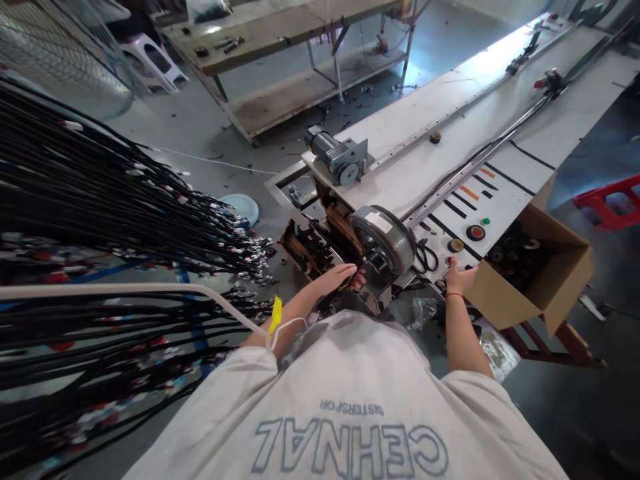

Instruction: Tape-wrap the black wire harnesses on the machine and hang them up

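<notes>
My left hand (339, 276) reaches forward with its fingers stretched out flat, resting on the dark machine parts just left of a round grey drum (384, 241). A small yellow bit shows under the fingertips; I cannot tell whether the hand grips it. My right hand (459, 275), a red string on the wrist, lies with spread fingers on the near edge of the white bench (425, 167), against the corner of an open cardboard box (530, 293). Black tape rolls (515, 257) fill the box. A yellow tag (275, 315) and a white cord hang by my left arm.
Long bundles of black cables (100, 220) with tagged ends hang across the left side, over a white bar (125, 289). A grey motor (334, 157) and a long rail sit on the bench. Tape rolls (475, 233) lie near coloured marks. A red stool (610, 200) stands right, a metal workbench (280, 40) behind.
</notes>
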`<act>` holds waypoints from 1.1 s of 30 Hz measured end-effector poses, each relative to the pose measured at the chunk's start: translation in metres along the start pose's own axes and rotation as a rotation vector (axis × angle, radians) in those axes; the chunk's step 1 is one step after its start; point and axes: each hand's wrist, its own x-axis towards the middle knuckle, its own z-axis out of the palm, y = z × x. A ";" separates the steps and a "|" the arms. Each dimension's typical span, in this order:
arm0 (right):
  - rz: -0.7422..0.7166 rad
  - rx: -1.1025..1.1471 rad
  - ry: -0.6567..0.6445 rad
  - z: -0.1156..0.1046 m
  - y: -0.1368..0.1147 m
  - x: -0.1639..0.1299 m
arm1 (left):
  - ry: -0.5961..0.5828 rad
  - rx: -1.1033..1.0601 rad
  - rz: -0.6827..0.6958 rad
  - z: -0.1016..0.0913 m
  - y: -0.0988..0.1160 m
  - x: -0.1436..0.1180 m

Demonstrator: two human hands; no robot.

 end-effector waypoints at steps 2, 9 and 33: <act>0.000 0.013 -0.003 -0.001 0.000 0.000 | 0.021 0.003 0.021 0.003 -0.005 0.000; -0.018 0.008 -0.017 -0.003 0.000 0.002 | 0.160 0.069 -0.017 0.005 -0.003 0.003; -0.020 -0.004 0.007 -0.002 -0.004 -0.003 | -0.012 0.170 0.041 -0.008 0.005 0.002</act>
